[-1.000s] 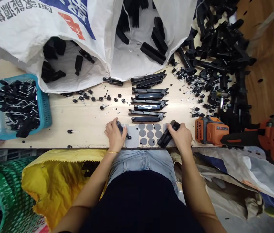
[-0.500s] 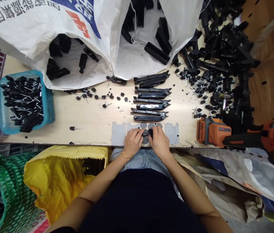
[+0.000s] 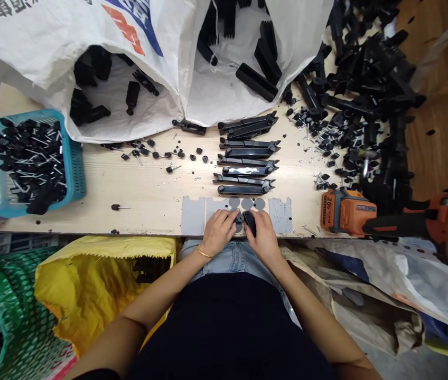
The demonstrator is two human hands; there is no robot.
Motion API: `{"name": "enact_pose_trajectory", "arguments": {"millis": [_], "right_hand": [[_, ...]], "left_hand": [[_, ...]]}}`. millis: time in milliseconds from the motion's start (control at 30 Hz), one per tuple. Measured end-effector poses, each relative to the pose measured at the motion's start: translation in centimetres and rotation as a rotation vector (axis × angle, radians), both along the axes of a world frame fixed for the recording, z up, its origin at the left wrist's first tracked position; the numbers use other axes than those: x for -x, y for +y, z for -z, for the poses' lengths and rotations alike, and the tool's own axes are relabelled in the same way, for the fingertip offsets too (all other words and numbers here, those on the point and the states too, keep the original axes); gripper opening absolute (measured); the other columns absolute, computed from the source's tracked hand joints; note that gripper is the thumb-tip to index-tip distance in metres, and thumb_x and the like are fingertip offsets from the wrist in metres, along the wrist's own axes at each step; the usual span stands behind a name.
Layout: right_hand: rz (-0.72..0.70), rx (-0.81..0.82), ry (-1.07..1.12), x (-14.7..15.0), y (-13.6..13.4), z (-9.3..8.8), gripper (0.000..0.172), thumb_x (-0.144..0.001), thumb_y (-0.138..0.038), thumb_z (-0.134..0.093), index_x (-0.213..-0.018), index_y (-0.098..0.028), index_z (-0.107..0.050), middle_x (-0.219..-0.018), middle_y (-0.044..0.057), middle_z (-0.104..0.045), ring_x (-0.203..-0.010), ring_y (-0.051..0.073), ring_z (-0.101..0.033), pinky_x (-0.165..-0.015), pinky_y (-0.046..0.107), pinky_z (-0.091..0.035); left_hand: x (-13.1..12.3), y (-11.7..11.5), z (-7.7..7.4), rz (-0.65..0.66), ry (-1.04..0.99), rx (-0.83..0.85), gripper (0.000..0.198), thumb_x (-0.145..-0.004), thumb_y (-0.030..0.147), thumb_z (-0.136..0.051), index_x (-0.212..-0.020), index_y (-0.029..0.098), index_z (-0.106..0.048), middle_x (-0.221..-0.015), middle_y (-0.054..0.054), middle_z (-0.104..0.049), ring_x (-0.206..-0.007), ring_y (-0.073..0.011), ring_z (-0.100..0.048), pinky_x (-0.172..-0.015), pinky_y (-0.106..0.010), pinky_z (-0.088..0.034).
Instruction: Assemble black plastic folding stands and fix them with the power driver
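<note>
At the table's front edge my left hand point(image 3: 219, 231) has its fingertips closed at a small round dark grey piece point(image 3: 240, 217). My right hand point(image 3: 264, 233) grips a short black plastic part point(image 3: 250, 221), tilted, between thumb and fingers. Both hands rest over a grey sheet with round discs point(image 3: 246, 203), partly hidden by them. Flat grey pieces lie on either side, a left one point(image 3: 193, 215) and a right one point(image 3: 280, 215). Just beyond the hands, several long black plastic parts point(image 3: 243, 189) lie in a stacked row.
A blue basket point(image 3: 76, 169) of black-headed pins stands at the left. White sacks point(image 3: 129, 126) with black parts lie at the back. An orange cordless tool point(image 3: 351, 211) lies at the right, before a heap of black parts point(image 3: 366, 100). A yellow sack point(image 3: 89, 285) hangs below the edge.
The black part in my right hand has turned and shows more of its length. My left hand stays nearly in place. The whole view has shifted slightly.
</note>
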State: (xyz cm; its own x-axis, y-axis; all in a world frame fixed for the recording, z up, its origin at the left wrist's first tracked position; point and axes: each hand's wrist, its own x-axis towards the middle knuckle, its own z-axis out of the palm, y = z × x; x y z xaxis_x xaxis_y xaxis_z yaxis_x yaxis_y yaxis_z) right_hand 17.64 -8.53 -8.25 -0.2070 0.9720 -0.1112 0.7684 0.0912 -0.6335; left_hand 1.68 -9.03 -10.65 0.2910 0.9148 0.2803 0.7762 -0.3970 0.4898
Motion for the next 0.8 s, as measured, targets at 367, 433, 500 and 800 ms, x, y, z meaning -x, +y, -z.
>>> {"name": "enact_pose_trajectory", "arguments": {"millis": [367,433,500,800], "right_hand": [[0.052,0.050,-0.005,-0.2,0.5,-0.3,0.041,-0.083,-0.024,-0.047,-0.123,-0.014,-0.053,-0.105,0.014,-0.056,-0.099,0.027,-0.056,-0.090,0.045,-0.048],[0.066,0.051,-0.004,0.0,0.4,-0.4,0.040,-0.083,-0.025,-0.048,-0.121,-0.013,-0.054,-0.104,0.014,-0.056,-0.098,0.026,-0.056,-0.088,0.043,-0.049],[0.073,0.039,0.014,0.3,0.3,-0.4,0.039,-0.083,-0.025,-0.049,-0.120,-0.015,-0.054,-0.103,0.013,-0.056,-0.097,0.025,-0.057,-0.087,0.042,-0.049],[0.060,0.015,-0.031,1.3,0.1,-0.5,0.044,-0.086,-0.025,-0.046,-0.127,-0.011,-0.050,-0.109,0.016,-0.054,-0.106,0.027,-0.053,-0.094,0.042,-0.047]], "left_hand": [[-0.1,0.8,-0.6,-0.043,0.045,0.063,0.031,-0.095,0.032,-0.043,-0.116,0.014,-0.058,-0.081,-0.006,-0.056,-0.075,-0.0177,-0.053,-0.069,-0.030,-0.045],[-0.1,1.1,-0.6,-0.062,0.051,0.058,0.032,-0.096,0.033,-0.041,-0.115,0.014,-0.059,-0.079,-0.005,-0.055,-0.073,-0.0168,-0.053,-0.067,-0.028,-0.045],[-0.1,1.1,-0.7,-0.066,0.067,0.068,0.032,-0.096,0.032,-0.041,-0.116,0.015,-0.058,-0.080,-0.005,-0.055,-0.075,-0.0171,-0.053,-0.068,-0.028,-0.045],[0.1,0.4,-0.4,-0.064,0.082,0.099,0.031,-0.094,0.030,-0.044,-0.117,0.014,-0.058,-0.081,-0.006,-0.054,-0.079,-0.0188,-0.052,-0.069,-0.029,-0.045]]}}
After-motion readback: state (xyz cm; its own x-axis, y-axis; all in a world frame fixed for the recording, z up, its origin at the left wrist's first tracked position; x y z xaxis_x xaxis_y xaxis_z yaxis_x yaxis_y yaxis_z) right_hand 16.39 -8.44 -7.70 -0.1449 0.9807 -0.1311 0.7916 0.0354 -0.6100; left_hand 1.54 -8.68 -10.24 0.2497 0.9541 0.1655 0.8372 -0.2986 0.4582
